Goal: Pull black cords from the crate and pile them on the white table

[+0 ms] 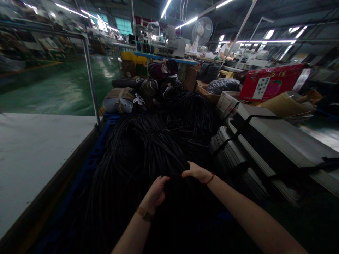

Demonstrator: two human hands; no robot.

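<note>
A large heap of black straps (159, 141) lies in looped bundles over a blue pallet (91, 158). Near the heap's front, my left hand (157, 192) is closed on black straps, with its thumb on top; a watch is on that wrist. My right hand (195, 172) grips the straps a little farther right and higher, its thumb pointing left; a red bracelet is on that wrist. The fingers of both hands are partly hidden in the dark material.
Bound stacks of grey sheets (286, 141) and a red box (272, 83) stand on the right. A white tabletop (39, 151) and a metal rail (91, 81) are on the left. Wrapped bundles (119, 100) lie behind the heap. A person (225, 51) is far back.
</note>
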